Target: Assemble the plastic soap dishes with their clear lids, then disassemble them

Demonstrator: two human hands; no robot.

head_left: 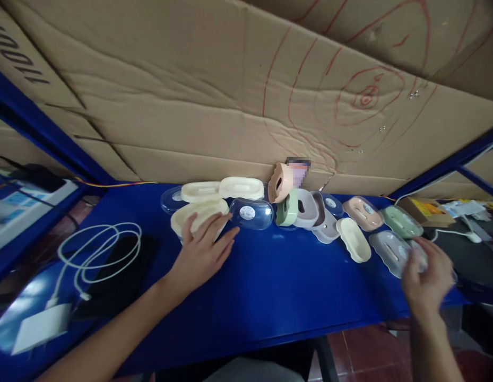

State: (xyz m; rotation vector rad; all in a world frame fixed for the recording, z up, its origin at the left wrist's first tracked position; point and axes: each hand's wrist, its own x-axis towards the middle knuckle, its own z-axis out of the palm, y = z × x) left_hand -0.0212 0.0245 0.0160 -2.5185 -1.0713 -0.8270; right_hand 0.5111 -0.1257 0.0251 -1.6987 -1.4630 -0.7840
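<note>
My left hand (202,249) reaches over a cream soap dish (180,218), its fingers spread across the dish's right side. Next to those fingertips lies a clear plastic lid (260,216) with a round white sticker. At the right, my right hand (427,276) is slightly blurred, with thumb and fingers curled round the right end of a grey soap box (385,249) under a clear lid. Part of that box is hidden by the hand. Beyond it sits a green lidded soap box (401,222), and further left a pink lidded one (363,213).
Two cream pieces (241,188) lie along the cardboard wall (170,106). Peach (281,183), green (288,208) and grey dish parts (305,209) crowd the middle, with a small cream tray (353,240) nearby. A white charger (43,326) and cable occupy the blue table's (262,297) left.
</note>
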